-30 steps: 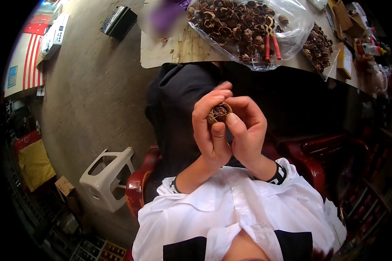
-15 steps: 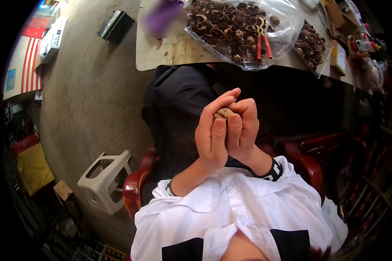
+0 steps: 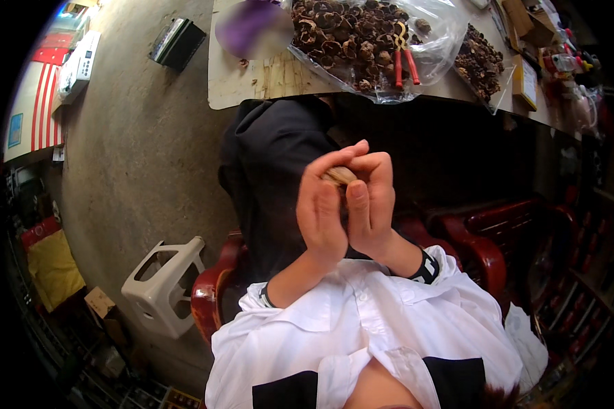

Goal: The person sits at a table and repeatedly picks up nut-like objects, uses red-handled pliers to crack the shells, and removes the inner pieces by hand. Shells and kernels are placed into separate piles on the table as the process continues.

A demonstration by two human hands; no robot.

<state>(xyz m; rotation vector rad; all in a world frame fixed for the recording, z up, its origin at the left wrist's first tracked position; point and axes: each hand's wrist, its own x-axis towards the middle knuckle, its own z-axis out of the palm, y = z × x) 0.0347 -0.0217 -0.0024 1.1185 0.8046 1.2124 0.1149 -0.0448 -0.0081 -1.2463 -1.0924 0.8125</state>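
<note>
A brown walnut [image 3: 339, 175] sits between my two cupped hands, held up in front of my chest below the table edge. My left hand [image 3: 317, 208] curls round it from the left, fingers bent over its far side. From the right my right hand [image 3: 373, 204] closes in, its thumb against the nut's near side. Much of the walnut is hidden by fingers and thumbs. On the table beyond lie pliers with red handles [image 3: 406, 67], resting by a heap of broken walnut shells [image 3: 344, 44] on a clear plastic bag [image 3: 440, 51].
A second brown heap [image 3: 481, 68] lies on the table [image 3: 266, 85] to the right, by a yellow-edged box [image 3: 525, 82]. A blurred purple thing [image 3: 252, 27] is at the table's left. A red armchair [image 3: 211, 293] surrounds me; a beige plastic stool [image 3: 160, 290] stands left.
Both hands have shifted slightly left with the walnut. The walnut shows a different, smoother side, and my left thumb has drawn back from it a little.
</note>
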